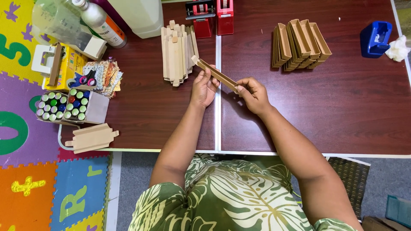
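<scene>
Both hands pinch a long, flat brown cardboard piece [215,73] above the dark tabletop [342,111]: the left hand [204,88] closed on its middle, the right hand [252,93] gripping its lower end, with a stack of flat cardboard blanks [177,53] just beyond the left hand.

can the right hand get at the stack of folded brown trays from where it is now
Probably yes. The right hand would have to let go of the cardboard strip it shares with the left hand; bare table lies between it and the brown trays.
</scene>
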